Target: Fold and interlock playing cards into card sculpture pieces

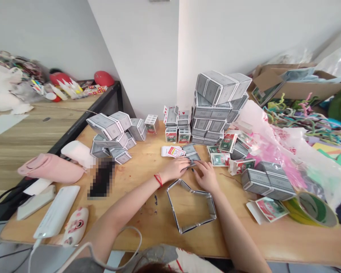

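Grey-backed playing cards [191, 150] lie flat on the table in front of me, and both hands are at their near edge. My left hand [176, 169] has its fingertips closed on the left side of that edge. My right hand [207, 176] grips the right side between thumb and fingers; part of the edge is hidden under the fingers. Beside the cards, to the left, lies a small pile of face-up cards [174, 151]. Between my forearms stands an angular ring of joined cards [174, 210], apart from both hands.
Stacked card blocks [208, 112] rise at the back right, with more blocks [108, 127] at the left. Card boxes [220, 159], a plastic bag [309, 159] and a yellow tape roll [315, 208] lie right. A white power bank [57, 212] with a cable lies at front left.
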Tool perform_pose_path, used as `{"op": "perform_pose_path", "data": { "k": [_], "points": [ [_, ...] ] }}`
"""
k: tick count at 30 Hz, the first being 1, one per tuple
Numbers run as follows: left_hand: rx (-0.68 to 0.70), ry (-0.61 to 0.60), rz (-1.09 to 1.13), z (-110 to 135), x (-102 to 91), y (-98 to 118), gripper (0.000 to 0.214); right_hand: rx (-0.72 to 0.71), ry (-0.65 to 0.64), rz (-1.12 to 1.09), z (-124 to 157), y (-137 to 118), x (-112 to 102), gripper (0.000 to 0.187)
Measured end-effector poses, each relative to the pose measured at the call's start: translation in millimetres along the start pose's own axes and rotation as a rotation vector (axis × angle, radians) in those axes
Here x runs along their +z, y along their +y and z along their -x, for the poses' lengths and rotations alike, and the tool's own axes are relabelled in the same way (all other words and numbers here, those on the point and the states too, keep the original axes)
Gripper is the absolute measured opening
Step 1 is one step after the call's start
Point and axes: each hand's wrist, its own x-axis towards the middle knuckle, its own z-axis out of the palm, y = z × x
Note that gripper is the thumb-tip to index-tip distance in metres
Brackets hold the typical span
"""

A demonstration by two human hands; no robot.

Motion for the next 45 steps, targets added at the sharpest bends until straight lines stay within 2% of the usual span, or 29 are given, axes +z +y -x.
{"op": "perform_pose_path", "data": {
  "k": [2, 4, 11, 16, 19, 21, 24, 26, 31, 33, 36, 38, 40, 45],
  "points": [
    [0.009, 0.019, 0.036, 4.8, -1.3, -2.2, 0.025, -0.032, -0.022, -0.036, 0.1, -1.2, -0.1, 0.032],
    [0.016, 0.047, 0.055, 8.2, -3.7, -3.3, 0.025, -0.003, 0.003, -0.111, 0.6, -2.7, 0.5, 0.028],
    [0.073, 0.152, -0.031, 13.0, -17.3, 8.7, 0.025, 0.425, 0.232, -0.502, 0.8, 2.4, 8.4, 0.041],
    [0.113, 0.145, -0.029, 14.0, -17.0, 17.5, 0.025, 0.588, 0.243, -0.756, -1.6, 8.8, 11.1, 0.051],
    [0.064, 0.114, 0.055, 11.4, -13.1, 14.6, 0.023, 0.593, 0.184, -0.807, -2.1, 9.5, 10.7, 0.049],
    [-0.027, 0.078, 0.128, 8.5, -11.3, 11.4, 0.022, 0.577, 0.145, -0.775, -1.6, 9.2, 10.7, 0.045],
    [-0.168, 0.057, 0.197, 4.7, -11.0, 7.8, 0.020, 0.531, 0.108, -0.662, -0.1, 8.0, 11.3, 0.038],
    [-0.181, 0.087, 0.212, 3.5, -12.6, 6.0, 0.020, 0.485, 0.091, -0.550, 0.8, 6.6, 11.1, 0.034],
    [-0.170, 0.261, 0.066, 3.8, -25.0, -7.5, 0.023, 0.415, 0.104, -0.368, 0.9, 3.2, 7.5, 0.032],
    [-0.182, 0.237, -0.021, 4.8, -32.0, -17.3, 0.028, 0.397, 0.107, -0.364, 0.1, 1.8, 6.0, 0.033],
    [-0.225, 0.119, -0.111, 8.3, -38.6, -31.7, 0.040, 0.343, 0.089, -0.360, -1.7, 0.0, 4.8, 0.033],
    [-0.256, 0.077, -0.137, 12.0, -39.0, -38.4, 0.040, 0.329, 0.079, -0.337, -2.8, -0.8, 4.7, 0.033],
    [-0.279, 0.087, -0.149, 16.5, -37.0, -42.3, 0.036, 0.339, 0.075, -0.310, -3.3, -1.0, 4.8, 0.034],
    [-0.415, 0.208, -0.145, 27.0, -31.8, -44.6, 0.035, 0.359, 0.064, -0.291, -2.4, -0.7, 4.1, 0.035]
  ]
}}
